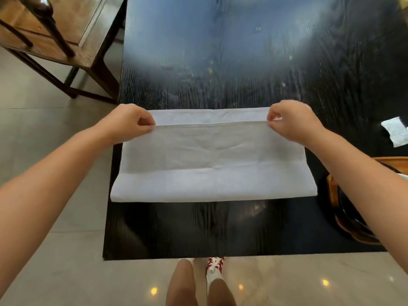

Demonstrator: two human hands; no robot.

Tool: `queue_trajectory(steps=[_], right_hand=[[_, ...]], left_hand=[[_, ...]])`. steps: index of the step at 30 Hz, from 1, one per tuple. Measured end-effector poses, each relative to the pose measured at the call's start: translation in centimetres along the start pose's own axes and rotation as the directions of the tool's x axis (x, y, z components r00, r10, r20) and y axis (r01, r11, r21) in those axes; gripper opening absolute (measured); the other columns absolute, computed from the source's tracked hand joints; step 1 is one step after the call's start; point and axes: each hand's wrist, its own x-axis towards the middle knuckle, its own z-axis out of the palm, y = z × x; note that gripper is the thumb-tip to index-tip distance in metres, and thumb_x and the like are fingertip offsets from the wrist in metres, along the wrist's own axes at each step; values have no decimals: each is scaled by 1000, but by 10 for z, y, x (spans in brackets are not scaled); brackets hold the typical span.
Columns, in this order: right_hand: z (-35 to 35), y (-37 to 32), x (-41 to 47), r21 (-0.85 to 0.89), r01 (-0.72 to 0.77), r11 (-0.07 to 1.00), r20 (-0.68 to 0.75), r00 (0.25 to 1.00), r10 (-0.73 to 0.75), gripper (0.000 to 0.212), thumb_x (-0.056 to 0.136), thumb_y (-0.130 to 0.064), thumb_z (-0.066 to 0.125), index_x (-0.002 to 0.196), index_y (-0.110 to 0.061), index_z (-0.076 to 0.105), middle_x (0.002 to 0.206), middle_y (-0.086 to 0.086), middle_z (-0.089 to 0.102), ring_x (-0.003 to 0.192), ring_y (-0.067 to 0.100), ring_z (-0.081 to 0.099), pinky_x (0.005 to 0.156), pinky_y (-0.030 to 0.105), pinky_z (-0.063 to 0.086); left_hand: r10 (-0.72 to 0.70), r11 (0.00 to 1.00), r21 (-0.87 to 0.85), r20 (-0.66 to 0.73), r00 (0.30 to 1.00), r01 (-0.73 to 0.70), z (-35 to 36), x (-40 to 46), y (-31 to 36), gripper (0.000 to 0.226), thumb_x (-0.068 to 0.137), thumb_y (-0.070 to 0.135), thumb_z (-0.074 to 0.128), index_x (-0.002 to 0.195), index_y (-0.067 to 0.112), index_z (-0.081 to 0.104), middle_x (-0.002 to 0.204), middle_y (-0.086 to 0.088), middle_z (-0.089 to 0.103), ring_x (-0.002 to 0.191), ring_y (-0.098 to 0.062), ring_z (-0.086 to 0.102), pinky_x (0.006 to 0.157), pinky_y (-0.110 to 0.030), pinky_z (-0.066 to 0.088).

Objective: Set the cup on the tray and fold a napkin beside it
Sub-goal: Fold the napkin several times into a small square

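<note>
A white cloth napkin (212, 160) lies spread across the dark table, its near part doubled over with a fold along the front edge. My left hand (130, 122) pinches the upper layer's left corner. My right hand (291, 120) pinches its right corner, and the raised edge is stretched taut between both hands, a little short of the napkin's far edge. A wooden tray (332, 191) with a dark inner surface sits at the right edge, mostly covered by my right forearm. No cup is visible.
The black wood-grain table (242, 62) stretches far ahead. A crumpled white paper (396, 131) lies at the right. A wooden chair (55, 40) stands on the tiled floor at the upper left. My legs and a red-and-white shoe show below the table's near edge.
</note>
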Motion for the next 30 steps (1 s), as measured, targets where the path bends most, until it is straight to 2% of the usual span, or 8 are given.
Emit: queue_trajectory(steps=[3, 7, 9, 12, 18, 23, 30], right_hand=[[8, 6, 12, -90, 31, 995, -46, 998, -36, 6, 81, -16, 67, 82, -10, 69, 111, 12, 59, 110, 31, 46, 92, 54, 41], [13, 11, 20, -93, 54, 994, -27, 998, -57, 4, 81, -16, 67, 82, -12, 67, 114, 10, 58, 111, 30, 47, 95, 53, 35], [12, 12, 25, -87, 55, 995, -30, 998, -58, 5, 82, -17, 65, 83, -12, 67, 114, 10, 59, 109, 30, 49, 96, 52, 34], [10, 12, 32, -66, 29, 997, -58, 998, -33, 6, 84, -18, 63, 84, -14, 67, 109, 10, 61, 106, 30, 51, 95, 50, 33], [11, 12, 43, -50, -18, 999, -114, 993, 12, 9, 84, -16, 59, 84, -13, 67, 93, 8, 63, 92, 29, 55, 91, 45, 33], [15, 12, 49, -72, -51, 996, -137, 990, 41, 7, 82, -16, 61, 78, -16, 67, 81, -1, 54, 82, 23, 50, 90, 42, 30], [17, 11, 51, -64, -53, 997, -155, 987, 43, 8, 82, -16, 60, 84, -20, 66, 82, -3, 59, 80, 20, 51, 90, 41, 28]], left_hand=[[42, 999, 26, -63, 997, -40, 5, 10, -13, 9, 81, 8, 67, 86, 6, 73, 86, -10, 70, 76, -21, 58, 73, -28, 42], [75, 996, 48, -123, 990, -69, 12, 15, -24, 5, 80, 7, 68, 83, 4, 72, 101, -13, 61, 96, -28, 56, 86, -39, 45], [84, 996, 47, -140, 987, -78, 13, 16, -28, 5, 80, 5, 68, 83, 3, 71, 105, -14, 60, 100, -29, 56, 88, -38, 44], [88, 996, 48, -181, 980, -80, 13, 20, -31, 6, 81, 5, 67, 84, 1, 71, 102, -15, 63, 97, -30, 57, 85, -34, 42], [61, 998, 32, -231, 971, -56, 10, 31, -29, 10, 84, 7, 63, 89, 2, 70, 92, -16, 65, 88, -30, 57, 77, -38, 44], [-3, 1000, 24, -290, 957, 10, 14, 35, -29, 13, 85, 13, 63, 91, 5, 72, 92, -14, 66, 89, -29, 59, 77, -43, 49], [-62, 997, 25, -334, 940, 75, 19, 36, -30, 13, 83, 16, 65, 92, 9, 70, 90, -13, 63, 86, -29, 56, 73, -40, 46]])
